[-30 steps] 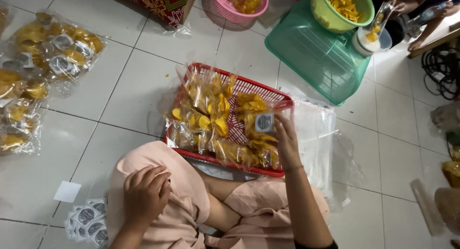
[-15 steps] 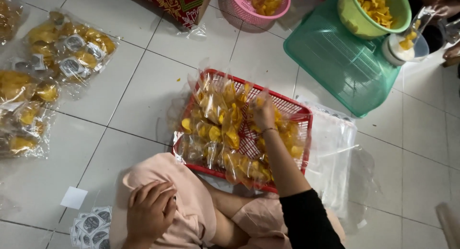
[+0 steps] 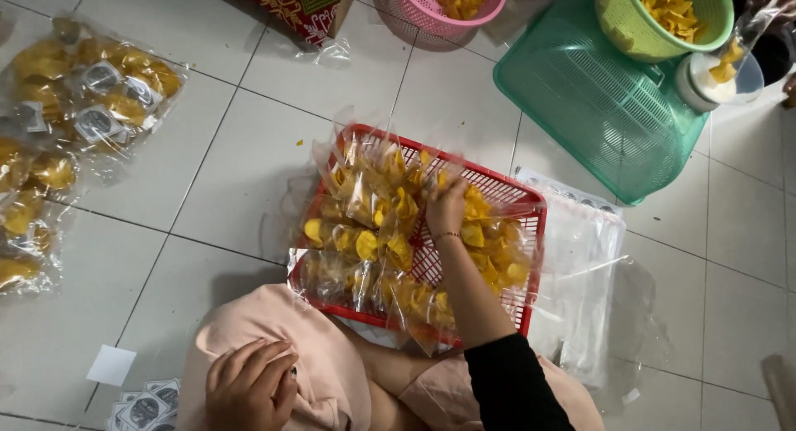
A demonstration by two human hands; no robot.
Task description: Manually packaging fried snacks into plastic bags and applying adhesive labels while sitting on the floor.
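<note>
A red plastic basket (image 3: 518, 200) sits on the tiled floor in front of my knees, filled with several clear bags of yellow chips (image 3: 365, 232). My right hand (image 3: 446, 207) reaches into the basket's far middle, fingers closed among the bags; whether it grips one I cannot tell. My left hand (image 3: 249, 387) rests on my left knee with fingers loosely apart, holding nothing. A pile of round stickers on sheets (image 3: 145, 408) lies on the floor just left of that hand.
Finished labelled chip bags (image 3: 91, 99) lie at the far left. An overturned green basket (image 3: 597, 107) carries a yellow-green bowl of chips (image 3: 663, 16). A pink basket (image 3: 439, 4) and a red box (image 3: 298, 8) stand at the back. Empty clear bags (image 3: 580, 273) lie right of the red basket.
My right hand has moved from the basket's right side, near a labelled bag, leftwards and farther into the middle of the basket. The left hand stays on my knee.
</note>
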